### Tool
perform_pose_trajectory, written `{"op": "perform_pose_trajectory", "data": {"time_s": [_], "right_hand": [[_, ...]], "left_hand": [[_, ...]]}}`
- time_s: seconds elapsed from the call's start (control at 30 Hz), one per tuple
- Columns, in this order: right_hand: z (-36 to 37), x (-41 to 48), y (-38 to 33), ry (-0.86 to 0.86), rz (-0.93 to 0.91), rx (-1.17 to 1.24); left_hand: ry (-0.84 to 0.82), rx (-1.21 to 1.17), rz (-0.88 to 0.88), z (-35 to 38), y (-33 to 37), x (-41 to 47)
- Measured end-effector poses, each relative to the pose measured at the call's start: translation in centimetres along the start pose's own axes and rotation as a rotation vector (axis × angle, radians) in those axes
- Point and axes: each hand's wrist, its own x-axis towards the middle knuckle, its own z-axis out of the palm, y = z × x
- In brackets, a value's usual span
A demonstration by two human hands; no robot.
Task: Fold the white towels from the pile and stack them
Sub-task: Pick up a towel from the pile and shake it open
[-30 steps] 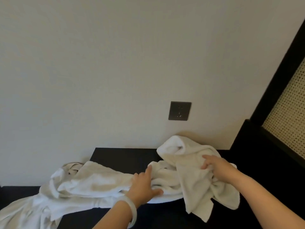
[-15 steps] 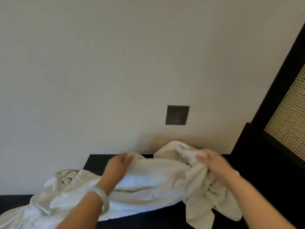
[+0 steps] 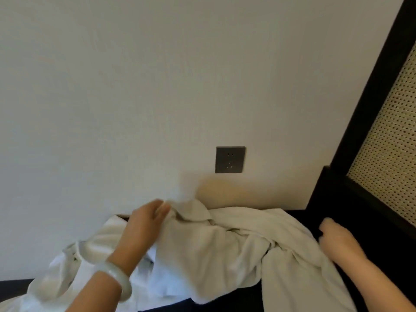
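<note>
A white towel (image 3: 216, 248) is stretched out, rumpled, across the dark table (image 3: 301, 217). My left hand (image 3: 144, 226) pinches its far upper edge near the wall and lifts it. My right hand (image 3: 337, 242) grips the towel's right side, with the fingers curled and blurred. Under and left of it lies the pile of white towels (image 3: 67, 278), partly hidden by my left forearm, which wears a pale bangle (image 3: 117, 280).
A grey wall socket (image 3: 229, 159) sits on the cream wall above the towel. A black frame with a woven cane panel (image 3: 387, 154) rises at the right, close to my right hand.
My left hand has risen toward the wall, pulling the towel's edge up. My right hand has moved out to the right, spreading the bunched towel wide.
</note>
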Motion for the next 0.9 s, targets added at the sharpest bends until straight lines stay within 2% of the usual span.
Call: {"op": "perform_pose_trajectory", "data": {"time_s": [0.07,0.17,0.27,0.33,0.37,0.47,0.57,0.6,0.67,0.73,0.8,0.9], "right_hand": [[1.2,-1.2,-3.2,0.132,-0.197,0.192],[2.9,-2.3,-9.7,0.051,-0.532,0.294],[5.0,-1.7,-14.5,-0.031,-0.687,0.064],[6.4,-1.0,-15.8,-0.034,-0.692,-0.155],[6.8,-0.6,-16.0,-0.031,-0.662,-0.150],[5.5,0.9,-16.0,-0.153,-0.500,0.302],[-0.3,2.7,-14.9,-0.231,-0.275,1.041],[-2.5,3.2,-14.2,-0.265,-0.230,1.214],[-6.1,4.4,-12.3,-0.275,-0.198,1.393],[-7.6,5.2,-10.9,-0.210,-0.133,1.354],[-6.8,5.8,-9.9,-0.132,-0.036,1.188],[-3.6,5.5,-9.2,0.116,-0.063,0.638]], "left_hand": [[-0.068,0.016,-0.074,1.1,-1.9,-2.7],[-0.157,-0.001,-0.208,1.8,-3.2,-5.5],[-0.143,-0.046,-0.244,1.2,-4.0,-6.6],[-0.086,-0.087,-0.254,0.2,-4.4,-6.6],[-0.037,-0.126,-0.272,-0.4,-4.6,-6.5],[0.138,-0.241,-0.353,-2.5,-5.0,-5.6],[0.271,-0.235,-0.353,-4.5,-5.0,-4.1],[0.311,-0.226,-0.341,-5.1,-5.0,-3.6],[0.368,-0.229,-0.323,-5.8,-4.8,-2.6],[0.351,-0.225,-0.318,-5.5,-4.6,-1.6],[0.262,-0.184,-0.340,-4.4,-4.5,-1.0],[0.095,-0.116,-0.390,-2.1,-4.9,-0.9]]}}
